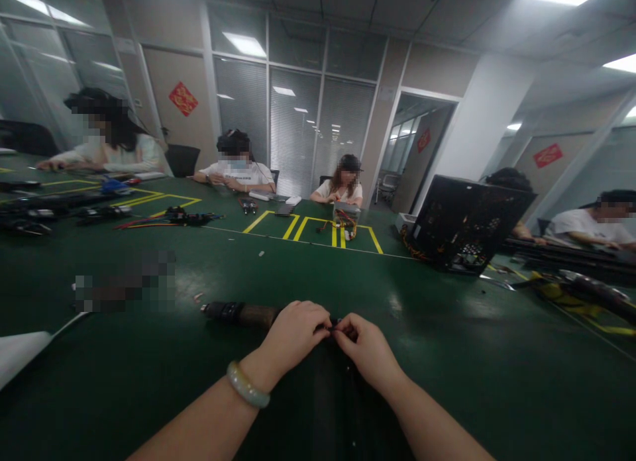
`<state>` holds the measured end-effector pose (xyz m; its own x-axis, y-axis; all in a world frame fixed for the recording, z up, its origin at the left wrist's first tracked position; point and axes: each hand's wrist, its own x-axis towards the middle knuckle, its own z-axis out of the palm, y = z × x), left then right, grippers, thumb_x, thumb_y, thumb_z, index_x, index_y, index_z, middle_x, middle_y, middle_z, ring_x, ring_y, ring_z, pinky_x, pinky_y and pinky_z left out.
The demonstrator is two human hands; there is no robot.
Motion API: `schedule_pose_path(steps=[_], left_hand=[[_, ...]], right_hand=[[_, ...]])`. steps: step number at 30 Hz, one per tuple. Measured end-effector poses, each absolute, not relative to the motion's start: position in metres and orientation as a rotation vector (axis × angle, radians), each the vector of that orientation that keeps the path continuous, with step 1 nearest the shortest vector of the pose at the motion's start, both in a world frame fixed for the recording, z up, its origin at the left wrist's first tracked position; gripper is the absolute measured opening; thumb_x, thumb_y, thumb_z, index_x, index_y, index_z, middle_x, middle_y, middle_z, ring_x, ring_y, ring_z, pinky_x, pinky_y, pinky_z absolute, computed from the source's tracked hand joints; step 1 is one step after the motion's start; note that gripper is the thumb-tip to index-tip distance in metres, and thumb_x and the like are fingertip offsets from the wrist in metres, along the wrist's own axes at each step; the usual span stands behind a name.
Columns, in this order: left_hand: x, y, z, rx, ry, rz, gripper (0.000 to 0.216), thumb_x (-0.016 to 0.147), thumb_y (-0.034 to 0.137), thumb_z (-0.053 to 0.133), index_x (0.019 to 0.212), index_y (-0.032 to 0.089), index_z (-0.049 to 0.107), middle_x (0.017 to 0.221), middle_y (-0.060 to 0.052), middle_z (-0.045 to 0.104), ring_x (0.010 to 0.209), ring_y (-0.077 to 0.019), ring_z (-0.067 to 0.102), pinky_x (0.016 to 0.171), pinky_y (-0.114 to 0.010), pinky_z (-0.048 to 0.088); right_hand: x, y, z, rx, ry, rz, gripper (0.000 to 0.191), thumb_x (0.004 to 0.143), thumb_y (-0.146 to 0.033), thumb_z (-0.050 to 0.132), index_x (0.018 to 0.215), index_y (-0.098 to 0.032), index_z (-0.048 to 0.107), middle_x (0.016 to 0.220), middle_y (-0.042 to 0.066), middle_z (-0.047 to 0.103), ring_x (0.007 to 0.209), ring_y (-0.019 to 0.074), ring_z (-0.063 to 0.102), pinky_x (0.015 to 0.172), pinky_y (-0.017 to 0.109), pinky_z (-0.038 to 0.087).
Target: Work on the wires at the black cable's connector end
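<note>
Near the middle of the table, my left hand is closed, its fingers pinched together at the fingertips of my right hand. A small black piece shows between the two hands, too small and dark to name. My right hand pinches at this piece with thumb and curled fingers. Beside my left hand lies a dark cylinder with a brown middle section and a shiny tip. Its right end is hidden behind the hand, so whether it joins the black piece I cannot tell. Thin dark rods lie below my hands.
A black computer case stands at right, with long dark gear beyond it. Cables and black parts lie at left. A blurred-out object and white sheet lie nearer. Several people sit around the table.
</note>
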<state>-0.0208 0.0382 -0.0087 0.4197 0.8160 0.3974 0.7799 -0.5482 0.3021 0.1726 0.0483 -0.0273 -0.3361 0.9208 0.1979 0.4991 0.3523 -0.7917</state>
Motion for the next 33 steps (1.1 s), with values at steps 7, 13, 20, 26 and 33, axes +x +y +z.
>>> schedule_pose_path(steps=[7,13,20,26,33], left_hand=[[-0.019,0.037,-0.008,2.578,1.476,0.779,0.005,0.088,0.023,0.063,0.092,0.024,0.067,0.098,0.001,0.067,0.095,-0.0191,0.059,0.087,-0.035,0.041],[-0.016,0.035,-0.004,2.562,1.53,0.75,0.009,0.089,0.024,0.062,0.098,0.025,0.062,0.095,0.001,0.065,0.093,-0.0192,0.059,0.083,-0.034,0.041],[-0.016,0.035,-0.005,2.517,1.595,0.729,0.015,0.088,0.025,0.061,0.103,0.025,0.058,0.099,0.0,0.064,0.095,-0.02,0.059,0.083,-0.035,0.042],[-0.017,0.037,-0.008,2.554,1.537,0.797,0.02,0.087,0.022,0.062,0.106,0.025,0.058,0.111,-0.001,0.064,0.106,-0.0209,0.058,0.095,-0.038,0.04],[-0.019,0.041,-0.015,2.577,1.534,0.832,0.042,0.084,0.019,0.065,0.123,0.029,0.052,0.135,0.001,0.055,0.124,-0.0181,0.049,0.112,-0.042,0.029]], right_hand=[[0.174,0.054,-0.034,-1.207,-1.943,0.89,0.003,0.084,-0.021,0.06,0.083,-0.02,0.063,0.075,-0.001,0.067,0.068,0.0151,0.062,0.059,0.021,0.042],[0.175,0.055,-0.034,-1.205,-1.933,0.932,0.002,0.083,-0.021,0.062,0.082,-0.019,0.062,0.073,-0.002,0.066,0.067,0.0146,0.061,0.057,0.021,0.041],[0.175,0.052,-0.03,-1.206,-1.938,0.944,0.002,0.084,-0.021,0.061,0.083,-0.019,0.062,0.074,-0.002,0.065,0.067,0.0144,0.061,0.058,0.021,0.042],[0.174,0.052,-0.03,-1.198,-1.921,0.952,0.002,0.084,-0.021,0.061,0.082,-0.019,0.062,0.074,-0.002,0.065,0.067,0.0143,0.06,0.057,0.021,0.042],[0.173,0.052,-0.028,-1.183,-1.91,0.946,0.003,0.082,-0.018,0.062,0.08,-0.018,0.06,0.071,-0.002,0.063,0.064,0.0135,0.059,0.057,0.021,0.041]])
